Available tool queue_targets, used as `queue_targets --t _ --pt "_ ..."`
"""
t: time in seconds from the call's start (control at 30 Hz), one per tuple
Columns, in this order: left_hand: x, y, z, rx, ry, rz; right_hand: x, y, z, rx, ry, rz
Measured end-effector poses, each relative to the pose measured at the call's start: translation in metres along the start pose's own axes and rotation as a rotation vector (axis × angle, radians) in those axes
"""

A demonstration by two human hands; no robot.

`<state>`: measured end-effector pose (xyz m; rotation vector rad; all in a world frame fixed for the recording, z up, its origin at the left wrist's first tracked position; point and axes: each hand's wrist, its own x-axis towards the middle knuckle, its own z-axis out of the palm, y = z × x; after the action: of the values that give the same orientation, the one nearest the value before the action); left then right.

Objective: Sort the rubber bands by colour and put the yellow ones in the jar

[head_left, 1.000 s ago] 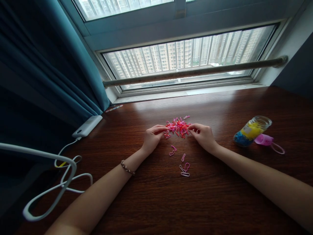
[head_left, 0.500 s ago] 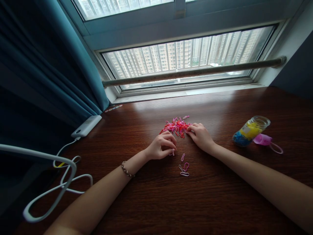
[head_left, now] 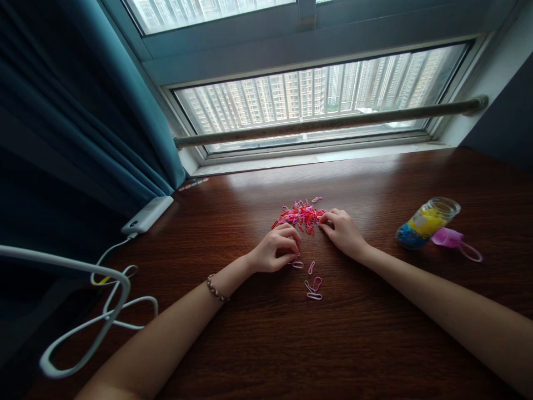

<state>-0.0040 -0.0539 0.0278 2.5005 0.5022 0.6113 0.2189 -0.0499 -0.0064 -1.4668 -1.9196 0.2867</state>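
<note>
A heap of small red and pink rubber bands (head_left: 303, 215) lies on the brown wooden table (head_left: 266, 344). Just below the heap, my left hand (head_left: 277, 247) is closed, with thumb and forefinger pinching a tiny bit of pink band. Under those fingertips a pale pink band (head_left: 297, 265) rests on the wood. Several loose bands (head_left: 314, 286) are scattered a little nearer to me. My right hand (head_left: 341, 232) is at the heap's right edge, thumb and forefinger pressed together; whatever is between them is too small to make out.
On the right a glass jar (head_left: 427, 222) with yellow and blue contents leans tilted against a pink object with a loop (head_left: 448, 238). At left are a white power bank (head_left: 147, 214), white cable (head_left: 112, 316) and blue curtain (head_left: 137, 122). A window stands behind the table.
A pale pink band now lies flat on the table under my left fingertips, where one was between them before. My right hand has shifted very slightly to the right.
</note>
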Motion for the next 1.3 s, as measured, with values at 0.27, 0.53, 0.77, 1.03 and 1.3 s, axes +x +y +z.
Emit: queue_targets --t 0.27,0.53,0.77,1.03,1.3 --pt "-0.005 -0.017 0.001 0.286 0.356 -0.261 0.006 0.007 -0.002 0.345 0.152 0.231" --pt "-0.004 -0.029 -0.001 0.47 0.299 -0.477 0.009 0.011 0.002 0.612 0.219 0.308" --pt "-0.004 -0.028 -0.001 0.448 0.275 -0.47 0.008 0.009 0.001 0.687 0.208 0.335" --pt "-0.003 -0.021 -0.003 0.44 0.22 -0.421 0.004 -0.008 -0.007 0.81 0.152 0.241" --pt "-0.004 -0.027 -0.001 0.399 0.248 -0.423 -0.019 -0.045 -0.015 0.705 -0.54 -0.295"
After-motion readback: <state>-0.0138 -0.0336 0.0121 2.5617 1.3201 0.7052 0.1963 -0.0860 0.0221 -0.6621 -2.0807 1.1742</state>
